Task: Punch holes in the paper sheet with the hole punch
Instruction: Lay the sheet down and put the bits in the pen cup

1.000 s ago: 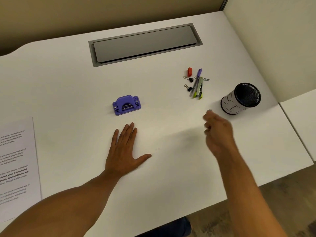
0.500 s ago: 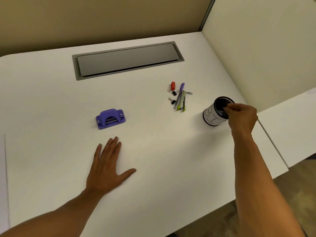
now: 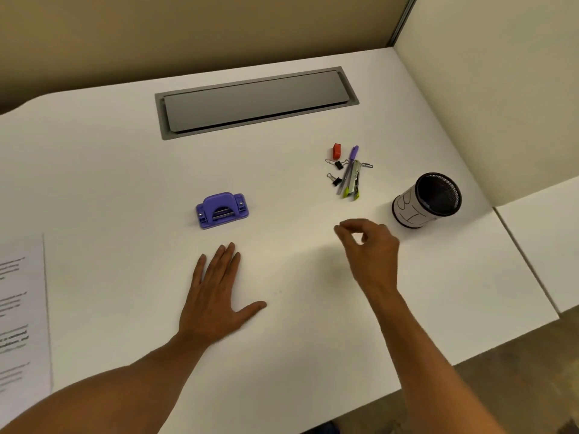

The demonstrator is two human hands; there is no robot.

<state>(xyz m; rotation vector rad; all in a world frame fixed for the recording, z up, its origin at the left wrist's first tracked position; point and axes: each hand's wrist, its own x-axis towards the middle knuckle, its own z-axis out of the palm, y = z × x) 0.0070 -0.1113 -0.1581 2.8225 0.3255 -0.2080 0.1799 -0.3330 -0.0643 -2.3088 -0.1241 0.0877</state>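
I see the purple hole punch [image 3: 222, 210] standing on the white desk [image 3: 125, 170], about midway between the left edge and the middle clutter, on the near side of the grey hatch [image 3: 257, 103] set into the far part of the surface. My left hand [image 3: 216, 296] lies flat on the desk just nearer than the punch, fingers straight and close together, thumb spread to the right; the fingertips stop short of the punch and do not touch it. My right hand [image 3: 369, 249] hovers to the right of the punch, well apart from it, with thumb and forefinger curled toward each other; I cannot see anything between them. The paper sheet [image 3: 22, 311] lies at the left edge of the desk, printed side up, partly cut off by the view, apart from both hands.

Beyond the right hand a small heap lies toward the far right corner: a red eraser [image 3: 336, 151], two black binder clips [image 3: 336, 172], a purple pen [image 3: 349, 169], a green stapler [image 3: 353, 181] and a paper clip [image 3: 367, 165]. A black mesh cup [image 3: 426, 200] stands near the right edge.

Half a second ago the right hand was at the rim of the cup; now it is back over the desk, nearer than the cup. The left hand lies as before, and the paper is in view again.
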